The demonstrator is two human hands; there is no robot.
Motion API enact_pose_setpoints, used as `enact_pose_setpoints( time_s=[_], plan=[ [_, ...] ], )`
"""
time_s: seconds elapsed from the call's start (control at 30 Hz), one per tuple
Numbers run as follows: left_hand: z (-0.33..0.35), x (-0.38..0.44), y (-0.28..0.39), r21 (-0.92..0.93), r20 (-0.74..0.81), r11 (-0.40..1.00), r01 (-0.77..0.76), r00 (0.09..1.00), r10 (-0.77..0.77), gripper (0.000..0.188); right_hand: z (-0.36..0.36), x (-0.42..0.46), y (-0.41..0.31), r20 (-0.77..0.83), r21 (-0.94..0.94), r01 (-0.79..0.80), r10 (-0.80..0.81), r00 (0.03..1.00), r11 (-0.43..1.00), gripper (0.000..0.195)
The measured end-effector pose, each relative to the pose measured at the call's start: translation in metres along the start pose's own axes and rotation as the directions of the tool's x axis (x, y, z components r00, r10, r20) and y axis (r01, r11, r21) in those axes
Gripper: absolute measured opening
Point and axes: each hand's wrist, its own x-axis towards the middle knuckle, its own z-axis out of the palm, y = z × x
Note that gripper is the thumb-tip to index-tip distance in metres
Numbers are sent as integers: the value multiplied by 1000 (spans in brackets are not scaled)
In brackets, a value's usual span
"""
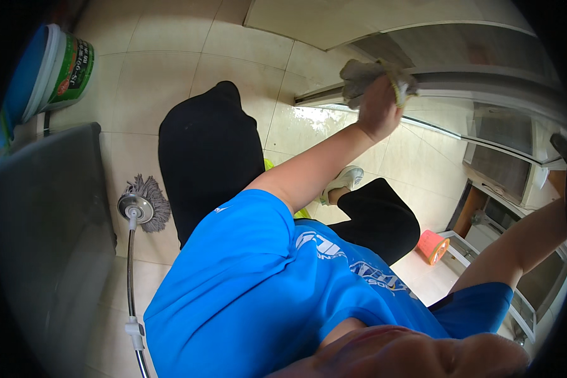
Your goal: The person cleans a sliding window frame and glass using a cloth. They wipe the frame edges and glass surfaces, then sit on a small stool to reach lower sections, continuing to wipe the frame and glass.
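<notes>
My left hand [380,108] grips a crumpled, dirty grey cloth [366,78] with a yellowish edge. The cloth is at the metal frame [434,80] of a glass panel; whether it touches the frame is unclear. My right forearm [524,241] reaches to the right rim of the picture, where the hand itself is out of view beyond a dark edge. My knees are bent in black trousers, and one light shoe [347,182] shows on the tiled floor.
A string mop [153,203] with a metal handle lies at my left, beside a dark grey panel [52,212]. A white-and-green bucket [71,71] stands at upper left. At right are a pink bin [430,245] and a white-framed glass structure [524,312]. The floor near the glass shines brightly.
</notes>
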Motion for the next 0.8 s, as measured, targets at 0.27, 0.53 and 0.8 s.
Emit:
enact_pose_setpoints(
  time_s=[0.27, 0.53, 0.8],
  plan=[
    [-33, -90, -82, 203, 257, 959, 198, 934, -247, 32, 45, -45, -11, 286, -13, -149, 146, 947, 989, 26],
    [-58, -132, -113, 318, 340, 856, 408, 794, -504, 44, 89, -106, -18, 539, -21, -246, 218, 814, 969, 27],
    [-53, -136, -112, 309, 168, 857, 413, 863, -477, 36, 146, -157, -27, 698, 24, -294, 194, 690, 956, 29]
  ],
)
